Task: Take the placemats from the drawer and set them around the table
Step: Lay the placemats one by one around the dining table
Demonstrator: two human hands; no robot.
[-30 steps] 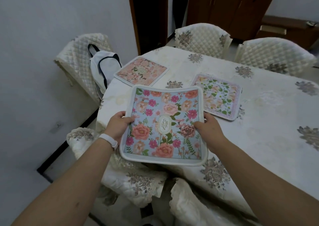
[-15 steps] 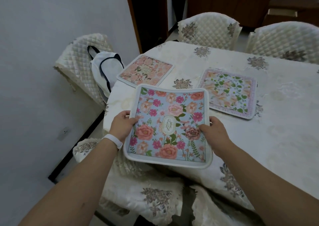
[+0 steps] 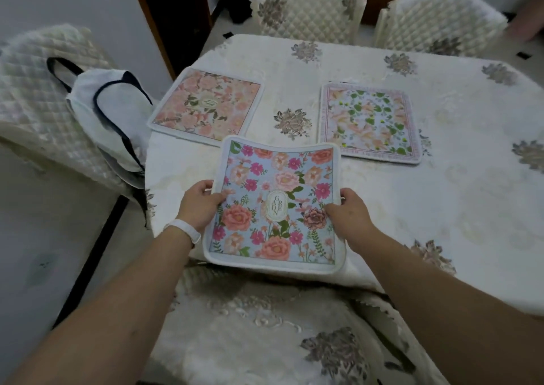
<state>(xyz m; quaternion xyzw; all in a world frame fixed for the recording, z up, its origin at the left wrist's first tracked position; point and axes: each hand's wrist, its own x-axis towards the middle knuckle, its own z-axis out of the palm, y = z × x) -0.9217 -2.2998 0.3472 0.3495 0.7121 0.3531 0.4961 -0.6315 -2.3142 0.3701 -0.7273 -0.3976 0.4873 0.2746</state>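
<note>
A blue floral placemat [image 3: 276, 205] with a white border is held over the near edge of the table [image 3: 412, 208], its far edge curled up. My left hand [image 3: 200, 205] grips its left side and my right hand [image 3: 350, 217] grips its right side. Two more placemats lie flat on the cream tablecloth: a pink floral placemat [image 3: 206, 105] at the far left corner and a green-leaf placemat [image 3: 369, 123] with a pink border further right.
Quilted cream chairs ring the table: two chairs at the far side [image 3: 306, 8] [image 3: 441, 20], one on the left [image 3: 38, 99] carrying a white bag [image 3: 106, 117] with dark straps, one chair [image 3: 265, 331] right below my arms. A grey wall stands to the left.
The view has come closer and tilted down over the table. The blue placemat, still held in both hands, has moved forward over the near table edge.
</note>
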